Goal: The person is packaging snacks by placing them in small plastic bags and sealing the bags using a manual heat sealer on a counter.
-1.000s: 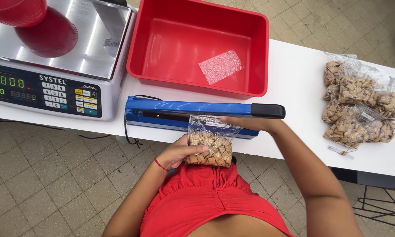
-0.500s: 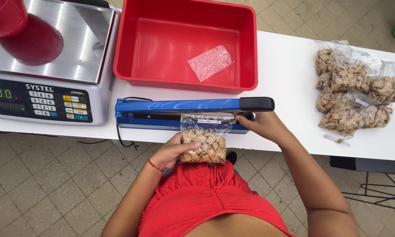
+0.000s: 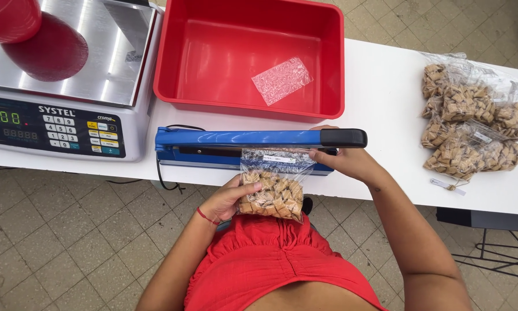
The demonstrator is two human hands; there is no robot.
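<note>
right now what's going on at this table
A person is working a blue heat sealer at the table's front edge. The left hand holds a clear bag of brown snack pieces with its open top in the sealer, while the right hand is at the sealer's black handle end. Filled bags lie to the right; a red tub holds one empty bag.

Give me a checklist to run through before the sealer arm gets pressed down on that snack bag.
1. Bag mouth lies across the sealing bar of the blue heat sealer: ok.
2. Left hand supports the clear bag of snacks from below: ok.
3. Right hand sits at the black handle: ok.
4. Snack pieces lie below the seal line: ok, the top strip looks empty.
5. Bag mouth flat, without creases: cannot tell.
6. Sealer switched on: cannot tell.
</note>
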